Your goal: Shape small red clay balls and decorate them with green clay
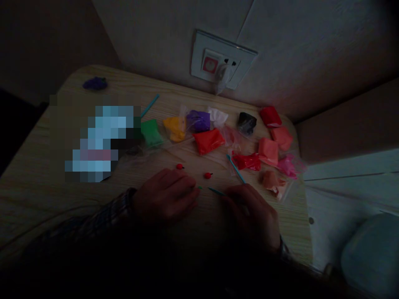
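My right hand [254, 214] is closed around a slim teal modelling tool [215, 191], its pointed end facing left. My left hand [166, 195] rests low over the table with its fingers curled together. A tiny green piece of clay [199, 187] shows at the left fingertips, close to the tool's point; the grip on it is partly hidden. Just beyond the hands lie two small red clay balls with dark stems, one red ball [179, 166] above my left knuckles and another red ball [207, 175] between the hands.
Bagged clay lies across the wooden table [102, 207], including green [151, 133], red [209, 141] and black packets [247, 123]. A blue stick [237, 169] lies near my right hand. A pixelated bright object [106, 137] is at left, a purple lump [95, 83] behind it. A socket [222, 59] is on the wall.
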Demonstrator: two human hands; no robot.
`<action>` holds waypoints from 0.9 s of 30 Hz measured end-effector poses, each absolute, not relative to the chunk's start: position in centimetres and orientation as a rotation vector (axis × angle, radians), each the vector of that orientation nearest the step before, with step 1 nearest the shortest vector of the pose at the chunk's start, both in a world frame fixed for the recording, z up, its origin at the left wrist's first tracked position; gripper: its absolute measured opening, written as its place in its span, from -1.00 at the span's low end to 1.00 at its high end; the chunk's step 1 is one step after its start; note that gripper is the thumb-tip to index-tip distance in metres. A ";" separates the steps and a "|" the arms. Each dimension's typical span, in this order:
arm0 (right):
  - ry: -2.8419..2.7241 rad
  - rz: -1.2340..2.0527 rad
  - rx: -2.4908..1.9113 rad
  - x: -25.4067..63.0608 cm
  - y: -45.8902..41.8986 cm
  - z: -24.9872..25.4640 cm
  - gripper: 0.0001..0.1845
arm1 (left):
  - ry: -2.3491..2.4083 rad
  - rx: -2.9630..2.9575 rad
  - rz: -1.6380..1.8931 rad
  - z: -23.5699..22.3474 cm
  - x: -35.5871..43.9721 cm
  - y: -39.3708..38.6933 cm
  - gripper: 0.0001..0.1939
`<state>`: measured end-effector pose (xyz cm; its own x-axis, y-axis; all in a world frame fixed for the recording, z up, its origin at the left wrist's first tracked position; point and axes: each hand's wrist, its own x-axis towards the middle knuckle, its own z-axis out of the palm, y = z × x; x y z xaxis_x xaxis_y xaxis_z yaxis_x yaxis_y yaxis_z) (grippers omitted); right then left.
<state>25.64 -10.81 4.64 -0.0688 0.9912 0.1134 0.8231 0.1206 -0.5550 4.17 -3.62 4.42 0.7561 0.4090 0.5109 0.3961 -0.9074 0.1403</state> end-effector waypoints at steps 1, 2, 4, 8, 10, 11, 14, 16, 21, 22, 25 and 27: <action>-1.967 0.479 -1.729 25.5 -10.5 4.7 -0.94 | 0.676 2.923 0.863 4.4 4.2 -3.6 -0.90; -1.987 0.472 -1.714 25.4 -10.2 4.7 -0.91 | 0.684 2.926 0.860 4.4 4.2 -3.6 -0.90; -2.015 0.457 -1.690 25.0 -9.6 4.7 -0.86 | 0.712 2.925 0.842 4.4 4.2 -3.7 -0.89; -2.033 0.417 -1.630 24.3 -9.0 4.3 -0.82 | 0.702 2.918 0.775 4.3 4.1 -3.8 -0.86; -2.038 0.384 -1.596 24.3 -9.0 4.1 -0.80 | 0.678 2.921 0.736 4.3 4.0 -3.8 -0.88; -2.043 0.369 -1.587 24.3 -9.1 4.0 -0.77 | 0.665 2.925 0.717 4.2 4.0 -3.8 -0.89; -2.052 0.316 -1.606 24.5 -9.4 3.7 -0.63 | 0.644 2.933 0.776 3.9 4.0 -3.8 -0.90; -2.057 0.261 -1.644 24.5 -9.5 3.6 -0.61 | 0.642 2.938 0.845 3.6 4.1 -3.8 -0.88; -1.997 0.099 -1.666 24.0 -9.3 4.0 -0.84 | 0.650 2.937 0.892 3.1 4.2 -3.8 -0.85; -1.997 0.089 -1.661 24.0 -9.3 4.1 -0.84 | 0.649 2.933 0.893 3.0 4.2 -3.8 -0.86; -2.005 0.088 -1.652 23.9 -9.3 4.1 -0.86 | 0.634 2.928 0.914 3.0 4.2 -3.7 -0.89; -1.988 0.106 -1.652 23.9 -9.4 4.0 -0.86 | 0.633 2.933 0.934 3.1 4.3 -3.7 -0.88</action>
